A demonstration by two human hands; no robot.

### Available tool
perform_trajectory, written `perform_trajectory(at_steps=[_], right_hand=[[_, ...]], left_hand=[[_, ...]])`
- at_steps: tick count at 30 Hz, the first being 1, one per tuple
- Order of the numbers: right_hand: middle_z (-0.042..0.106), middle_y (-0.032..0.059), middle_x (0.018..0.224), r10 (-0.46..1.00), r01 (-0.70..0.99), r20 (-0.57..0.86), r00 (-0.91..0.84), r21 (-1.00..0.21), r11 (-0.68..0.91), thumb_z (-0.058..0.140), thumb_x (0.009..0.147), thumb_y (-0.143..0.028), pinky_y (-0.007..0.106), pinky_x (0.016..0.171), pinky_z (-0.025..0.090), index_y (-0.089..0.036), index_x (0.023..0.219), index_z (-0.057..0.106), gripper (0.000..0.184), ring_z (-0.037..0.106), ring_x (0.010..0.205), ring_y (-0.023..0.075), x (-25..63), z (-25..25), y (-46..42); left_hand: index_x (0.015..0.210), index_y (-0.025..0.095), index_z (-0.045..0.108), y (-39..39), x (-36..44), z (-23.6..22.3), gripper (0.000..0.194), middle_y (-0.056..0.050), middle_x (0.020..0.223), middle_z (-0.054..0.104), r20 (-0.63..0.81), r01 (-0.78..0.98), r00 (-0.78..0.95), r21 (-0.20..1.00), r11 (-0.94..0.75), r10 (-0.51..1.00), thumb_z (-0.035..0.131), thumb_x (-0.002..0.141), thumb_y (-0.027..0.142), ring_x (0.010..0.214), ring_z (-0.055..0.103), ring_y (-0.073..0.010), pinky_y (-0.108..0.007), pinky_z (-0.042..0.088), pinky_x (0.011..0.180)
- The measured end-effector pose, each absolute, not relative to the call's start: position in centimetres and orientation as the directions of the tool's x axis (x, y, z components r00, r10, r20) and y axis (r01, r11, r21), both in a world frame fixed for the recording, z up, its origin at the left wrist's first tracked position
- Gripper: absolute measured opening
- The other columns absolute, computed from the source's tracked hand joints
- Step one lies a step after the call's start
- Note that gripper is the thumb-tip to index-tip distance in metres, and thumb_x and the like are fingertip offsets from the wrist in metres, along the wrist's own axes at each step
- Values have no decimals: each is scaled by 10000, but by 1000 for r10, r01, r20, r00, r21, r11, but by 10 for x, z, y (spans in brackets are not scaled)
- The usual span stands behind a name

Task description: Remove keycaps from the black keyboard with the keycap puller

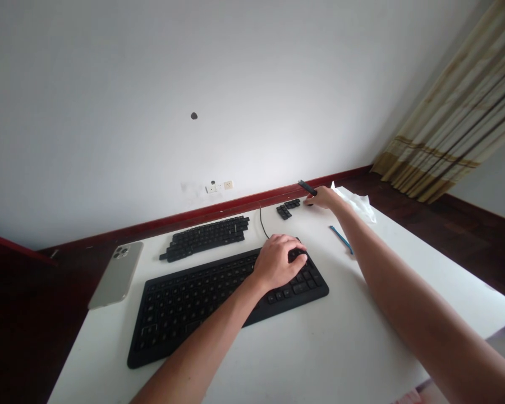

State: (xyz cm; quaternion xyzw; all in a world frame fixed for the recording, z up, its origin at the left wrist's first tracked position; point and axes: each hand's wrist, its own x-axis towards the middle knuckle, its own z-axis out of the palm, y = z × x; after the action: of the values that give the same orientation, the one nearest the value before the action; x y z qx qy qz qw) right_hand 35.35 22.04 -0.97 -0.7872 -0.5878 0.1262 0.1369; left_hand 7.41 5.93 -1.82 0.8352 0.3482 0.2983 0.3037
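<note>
My left hand (280,259) rests on the right part of a black keyboard (168,314), with its thumb and forefinger curled close together. Whether anything is pinched between them is hidden. Across much of the keyboard the key sockets are bare, while several keycaps sit at its right end. At the far side of the white table, my right hand (323,198) is closed on a slim black stick-like tool (307,187). Something small and dark shows under its fingertips, too small to name. Just left of that hand lie a few loose black keycaps (284,211).
Rows of removed keycaps (208,238) lie behind the keyboard. A phone (116,275) is at the table's left edge. A blue thin tool (341,240) and a crumpled white bag (357,205) lie to the right. The keyboard's cable (262,223) runs toward the wall.
</note>
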Motion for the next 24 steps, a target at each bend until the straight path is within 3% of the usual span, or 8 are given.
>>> perform_trajectory(at_steps=[9,15,20,24], right_hand=[[760,122,786,961,894,-27,274,-361,-265,840,753,-467,352,683,502,-188,781,784,286,697,738,268,355,-4,219],[739,127,858,939,879,122,322,-408,-248,724,867,-534,362,697,461,-173,984,776,382,672,803,279,345,33,206],[595,16,663,837,769,460,296,-635,77,699,878,-584,338,645,400,-179,908,747,408,546,668,201,313,93,175],[602,21,698,822,600,552,143,-709,371,638,956,-555,314,664,434,-179,897,778,406,555,687,176,285,115,135]], left_hand=[[1092,243,774,60,75,-18,176,-32,1200,763,290,398,578,715,-574,763,644,983,289,1206,638,-247,-416,453,1154],[1116,234,766,65,74,-22,391,-15,1222,771,292,356,557,762,-541,777,412,1006,109,1219,639,-219,-381,463,1143],[1123,227,760,65,72,-21,402,-21,1223,772,291,322,540,796,-513,790,408,977,99,1218,643,-231,-389,462,1143],[1136,208,734,66,70,-19,419,-45,1244,762,299,281,552,812,-511,778,341,1016,131,1238,643,-227,-392,450,1157]])
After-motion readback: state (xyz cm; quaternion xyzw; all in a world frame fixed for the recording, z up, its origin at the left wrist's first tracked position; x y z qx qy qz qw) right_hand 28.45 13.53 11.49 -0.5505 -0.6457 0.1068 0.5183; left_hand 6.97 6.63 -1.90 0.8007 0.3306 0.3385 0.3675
